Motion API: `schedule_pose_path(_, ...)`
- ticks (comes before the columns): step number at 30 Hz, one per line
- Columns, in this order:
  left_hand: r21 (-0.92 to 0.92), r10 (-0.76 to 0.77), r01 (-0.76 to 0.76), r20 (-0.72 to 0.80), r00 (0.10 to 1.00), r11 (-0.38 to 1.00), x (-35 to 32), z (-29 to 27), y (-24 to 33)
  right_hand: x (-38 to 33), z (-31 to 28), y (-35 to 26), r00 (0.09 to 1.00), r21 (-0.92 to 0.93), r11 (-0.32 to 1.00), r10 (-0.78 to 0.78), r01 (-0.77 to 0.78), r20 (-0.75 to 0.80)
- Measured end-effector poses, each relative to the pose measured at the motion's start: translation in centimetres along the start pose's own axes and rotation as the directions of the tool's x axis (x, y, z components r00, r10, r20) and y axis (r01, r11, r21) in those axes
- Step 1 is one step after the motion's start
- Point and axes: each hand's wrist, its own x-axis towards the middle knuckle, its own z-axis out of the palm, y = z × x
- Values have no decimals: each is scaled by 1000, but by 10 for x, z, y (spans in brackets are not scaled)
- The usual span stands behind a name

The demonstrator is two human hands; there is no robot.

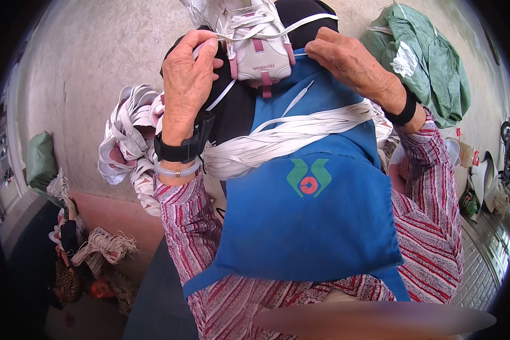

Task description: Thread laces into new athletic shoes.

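Observation:
A white shoe upper [263, 63] with pink trim rests at my knees, its toe pointing away. White lace [255, 24] is threaded through its eyelets. Left of the shoe, my left hand [188, 76] pinches one stretch of this lace between thumb and forefinger. On the other side, my right hand [348, 61] is closed with bent fingers, and a short bit of white lace [301, 54] sticks out from its fingertips. A thick bundle of white laces [300, 135] lies across my lap on the blue apron [311, 232]. One loose lace end [299, 97] points up from it.
More white-and-pink shoe uppers [131, 133] are heaped at my left. A stuffed green sack [436, 76] stands at the far right, another green bag [41, 158] at the left. Lower left, another person's arm [69, 238] is near hanging laces [107, 246].

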Motion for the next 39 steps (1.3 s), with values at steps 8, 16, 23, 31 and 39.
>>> schedule_pose_path(8,381,359,-334,4,933,862,11,10,-10,36,-4,7,955,310,941,207,-136,-211)
schedule_pose_path(16,-166,-22,11,-62,998,986,9,13,-4,39,-1,-4,920,510,846,311,-155,-237)
schedule_pose_path(23,663,591,-411,-59,804,626,-12,33,-3,42,4,-5,908,505,845,337,-175,-250)
schedule_pose_path(31,693,573,-414,2,820,590,-3,33,-10,47,10,-6,877,581,768,445,-268,-183)
schedule_pose_path(39,566,670,-509,-106,735,648,1,30,-17,60,7,-8,857,537,697,505,-475,102)
